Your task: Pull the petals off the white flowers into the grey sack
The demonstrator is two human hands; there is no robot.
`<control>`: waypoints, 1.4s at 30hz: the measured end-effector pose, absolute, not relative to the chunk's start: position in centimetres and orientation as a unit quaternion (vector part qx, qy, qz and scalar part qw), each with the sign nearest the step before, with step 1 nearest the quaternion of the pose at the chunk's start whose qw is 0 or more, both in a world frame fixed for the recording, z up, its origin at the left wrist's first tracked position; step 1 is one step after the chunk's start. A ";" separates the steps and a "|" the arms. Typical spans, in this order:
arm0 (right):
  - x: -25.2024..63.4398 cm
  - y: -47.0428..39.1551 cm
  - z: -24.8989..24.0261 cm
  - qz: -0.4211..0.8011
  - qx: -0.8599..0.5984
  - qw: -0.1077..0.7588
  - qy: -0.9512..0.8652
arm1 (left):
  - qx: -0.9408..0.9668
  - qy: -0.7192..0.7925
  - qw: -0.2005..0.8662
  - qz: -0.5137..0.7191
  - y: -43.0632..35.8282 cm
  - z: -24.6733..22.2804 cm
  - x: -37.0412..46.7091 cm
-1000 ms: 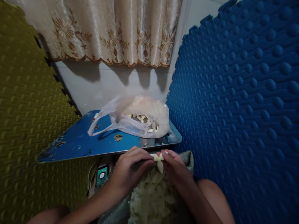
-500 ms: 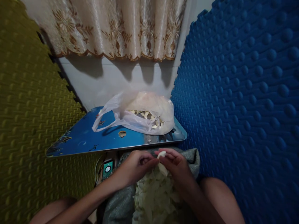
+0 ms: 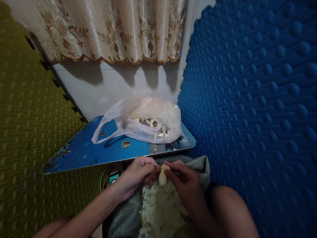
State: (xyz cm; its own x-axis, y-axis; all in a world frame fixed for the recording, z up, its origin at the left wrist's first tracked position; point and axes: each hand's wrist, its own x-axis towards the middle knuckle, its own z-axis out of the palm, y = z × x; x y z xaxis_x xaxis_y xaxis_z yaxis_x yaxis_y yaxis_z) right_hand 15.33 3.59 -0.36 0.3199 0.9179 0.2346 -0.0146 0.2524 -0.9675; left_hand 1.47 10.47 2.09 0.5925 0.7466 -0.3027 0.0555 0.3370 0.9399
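Observation:
A pale cream petal (image 3: 162,178) hangs between my two hands, above the lap. My left hand (image 3: 142,173) is closed, thumb and forefinger pinching at the petal's upper left edge; whether a thin thread or needle is there too is too small to tell. From the other side, my right hand (image 3: 185,178) pinches the petal's top between thumb and fingertips. Right below lies a dense, long mass of similar whitish petals (image 3: 162,211), resting on a grey-green woven sack (image 3: 125,216) over my lap.
Ahead, a low blue picture-printed table (image 3: 86,148) bears a white plastic bag (image 3: 170,114) whose opening shows loose pale petals (image 3: 151,123). A device with a green screen (image 3: 114,177) sits below the table edge. Textured mats, yellow (image 3: 32,132) and blue (image 3: 247,109), stand at both sides.
Both hands have shifted slightly left, and the petal has turned to hang downward between them. My left fingertips have come against it. The view has swung a little to the right.

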 end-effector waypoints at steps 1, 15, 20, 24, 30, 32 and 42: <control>15.4 3.5 -0.4 0.352 -0.503 0.642 -0.459 | 0.528 0.379 0.724 0.229 10.5 1.9 1.5; 16.3 3.4 -0.3 0.304 -0.552 0.567 -0.530 | 0.667 0.418 0.585 0.196 9.4 -0.7 2.5; 19.3 3.2 0.6 0.503 -0.497 0.509 -0.491 | 0.594 0.339 0.713 0.155 9.3 0.6 1.7; 20.2 2.2 1.2 0.594 -0.423 0.495 -0.472 | 0.503 0.260 0.804 0.180 8.7 1.5 1.2; 19.1 2.3 -0.1 0.629 -0.338 0.521 -0.468 | 0.474 0.225 0.838 0.151 7.9 1.0 1.4; 18.8 2.6 -0.6 0.601 -0.339 0.545 -0.477 | 0.490 0.230 0.826 0.160 7.9 0.9 1.5; 18.4 3.4 -0.3 0.525 -0.349 0.593 -0.500 | 0.501 0.240 0.808 0.196 8.4 0.7 0.6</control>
